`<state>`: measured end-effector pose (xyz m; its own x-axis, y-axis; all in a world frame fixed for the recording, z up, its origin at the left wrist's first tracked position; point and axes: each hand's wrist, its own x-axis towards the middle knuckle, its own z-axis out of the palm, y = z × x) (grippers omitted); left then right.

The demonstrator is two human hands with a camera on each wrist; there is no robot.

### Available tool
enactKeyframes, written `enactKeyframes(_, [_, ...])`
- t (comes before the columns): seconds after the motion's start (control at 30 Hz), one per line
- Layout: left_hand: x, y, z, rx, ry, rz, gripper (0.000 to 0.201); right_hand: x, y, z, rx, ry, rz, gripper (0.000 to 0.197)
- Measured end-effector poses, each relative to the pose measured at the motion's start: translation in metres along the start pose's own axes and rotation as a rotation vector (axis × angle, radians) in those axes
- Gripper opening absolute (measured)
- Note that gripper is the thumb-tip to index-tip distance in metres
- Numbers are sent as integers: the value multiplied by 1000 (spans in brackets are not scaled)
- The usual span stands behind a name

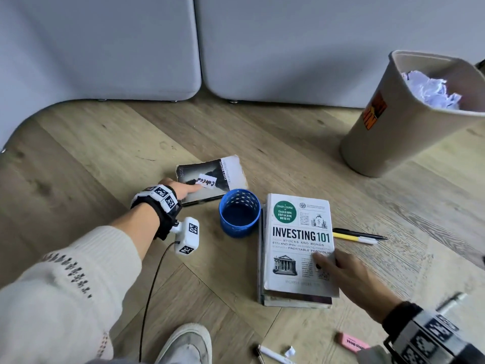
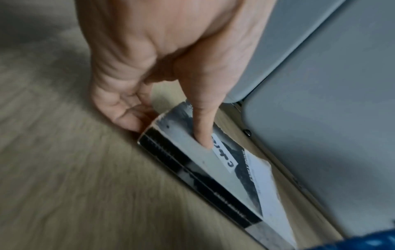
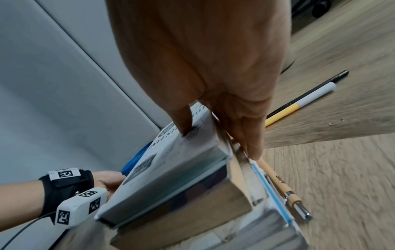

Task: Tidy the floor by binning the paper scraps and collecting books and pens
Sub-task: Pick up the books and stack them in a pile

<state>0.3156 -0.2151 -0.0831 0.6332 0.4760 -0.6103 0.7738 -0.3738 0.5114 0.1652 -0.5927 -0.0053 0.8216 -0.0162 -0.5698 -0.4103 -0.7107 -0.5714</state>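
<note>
A worn black-and-white paperback (image 1: 214,177) lies on the wooden floor, left of a blue pen cup (image 1: 239,212). My left hand (image 1: 183,191) grips its near corner, with the thumb (image 2: 203,121) on the cover and the fingers (image 2: 126,116) curled at the edge. A white book titled Investing 101 (image 1: 296,232) tops a stack of books (image 3: 192,219). My right hand (image 1: 341,271) holds that stack's right edge, thumb (image 3: 183,123) on the cover, fingers (image 3: 248,138) down the side. A black pen (image 1: 367,234) and a yellow-and-white pen (image 1: 354,239) lie right of the stack.
A beige bin (image 1: 388,122) with crumpled paper (image 1: 433,90) stands at the back right. A white pen (image 1: 273,354), a small paper scrap (image 1: 288,352) and a pink eraser (image 1: 351,342) lie near my shoe (image 1: 189,342). A wooden pencil (image 3: 284,189) lies against the stack. Grey cushions (image 1: 288,48) line the back.
</note>
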Motion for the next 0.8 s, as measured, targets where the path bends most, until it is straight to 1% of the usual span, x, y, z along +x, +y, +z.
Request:
enactKeyframes(0.07, [0,3,11,-41,-47,6,49,1,1,-2,0,-3,-1,51])
enactKeyframes(0.17, [-6,11,28,-123,-120,19,39,1,4,-2,3,-8,-5,55])
enactKeyframes(0.23, [-10,17,35,-249,-218,24,28,3,7,-1,11,-1,-12,58])
enactKeyframes(0.27, [-11,21,37,-341,-267,25,19,3,8,-1,27,0,-13,58])
enactKeyframes(0.3, [-14,26,36,-429,-292,51,8,3,8,0,40,3,-13,57])
enactKeyframes(0.33, [-16,31,35,-502,-301,78,5,3,6,1,46,7,-13,56])
enactKeyframes(0.37, [-15,35,32,-559,-296,102,10,3,6,1,53,11,-18,54])
enactKeyframes(0.4, [-14,38,29,-602,-279,117,20,2,5,0,60,6,-31,49])
enactKeyframes(0.43, [-14,41,23,-617,-249,133,31,0,7,0,76,6,-45,43])
enactKeyframes(0.47, [-13,43,17,-610,-207,154,38,-3,9,-2,102,2,-59,37])
enactKeyframes(0.5, [-17,48,11,-599,-183,179,41,-6,13,-4,133,-5,-73,35])
enactKeyframes(0.53, [-23,53,4,-601,-172,210,44,-9,20,-7,166,-7,-73,39])
enactKeyframes(0.6, [-36,68,-12,-596,-161,319,38,-15,38,-15,249,17,-15,50])
enactKeyframes(0.63, [-43,77,-20,-598,-164,393,32,-17,47,-20,299,48,29,50])
enactKeyframes(0.7, [-55,97,-33,-606,-206,544,21,-18,64,-30,379,98,110,43])
enactKeyframes(0.73, [-61,107,-39,-622,-243,618,19,-18,69,-36,399,117,140,38])
enactKeyframes(0.8, [-76,127,-45,-624,-345,728,23,-15,79,-45,418,164,175,29])
